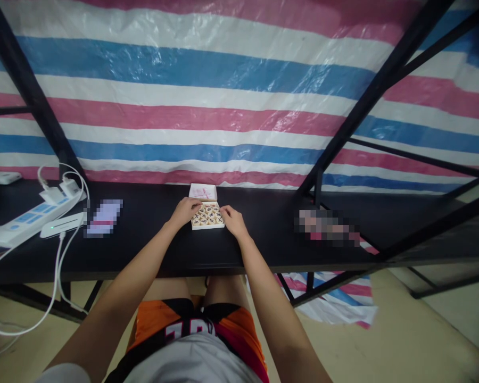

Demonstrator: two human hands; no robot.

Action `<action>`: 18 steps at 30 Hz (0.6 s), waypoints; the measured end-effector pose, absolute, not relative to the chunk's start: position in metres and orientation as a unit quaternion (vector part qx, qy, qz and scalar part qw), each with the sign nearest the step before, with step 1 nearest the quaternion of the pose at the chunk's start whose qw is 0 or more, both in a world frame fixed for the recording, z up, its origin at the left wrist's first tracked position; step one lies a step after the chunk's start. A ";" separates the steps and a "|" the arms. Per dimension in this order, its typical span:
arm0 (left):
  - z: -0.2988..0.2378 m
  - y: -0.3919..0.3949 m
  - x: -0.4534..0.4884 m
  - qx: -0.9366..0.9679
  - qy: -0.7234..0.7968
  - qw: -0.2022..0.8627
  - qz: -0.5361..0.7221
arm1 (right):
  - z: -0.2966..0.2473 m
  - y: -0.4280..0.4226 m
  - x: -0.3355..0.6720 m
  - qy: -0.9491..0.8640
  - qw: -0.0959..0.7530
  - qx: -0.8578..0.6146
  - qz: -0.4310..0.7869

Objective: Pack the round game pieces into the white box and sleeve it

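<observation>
A small white box (208, 225) of round wooden game pieces (208, 215) sits on the black table (151, 250), straight ahead of me. Its pink-and-white lid (203, 191) lies just behind it. My left hand (186, 211) rests at the box's left edge with fingers curled over the rim. My right hand (232, 220) is at the box's right edge, fingers bent against it. The pieces lie packed in rows inside the box.
A white power strip (27, 219) with plugs and white cables (59, 266) lies at the table's left. Blurred objects sit at left (102, 217) and right (327, 227). Black frame bars (367, 101) rise at both sides before a striped tarp (207, 106).
</observation>
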State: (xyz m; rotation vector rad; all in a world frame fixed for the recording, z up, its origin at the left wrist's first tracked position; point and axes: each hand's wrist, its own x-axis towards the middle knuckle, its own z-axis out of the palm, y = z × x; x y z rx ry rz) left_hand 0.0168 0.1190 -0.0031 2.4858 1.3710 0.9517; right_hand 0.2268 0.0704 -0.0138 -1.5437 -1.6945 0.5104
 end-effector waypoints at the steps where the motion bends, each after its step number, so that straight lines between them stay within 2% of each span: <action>1: -0.004 0.120 0.017 0.831 0.453 0.073 0.315 | -0.014 0.071 0.227 -0.665 0.385 -0.607 0.201; 11: -0.001 0.116 0.018 0.857 0.447 0.009 0.257 | -0.014 0.071 0.227 -0.665 0.384 -0.608 0.199; 18: 0.004 0.109 0.017 0.858 0.449 0.003 0.249 | -0.016 0.072 0.227 -0.663 0.386 -0.610 0.199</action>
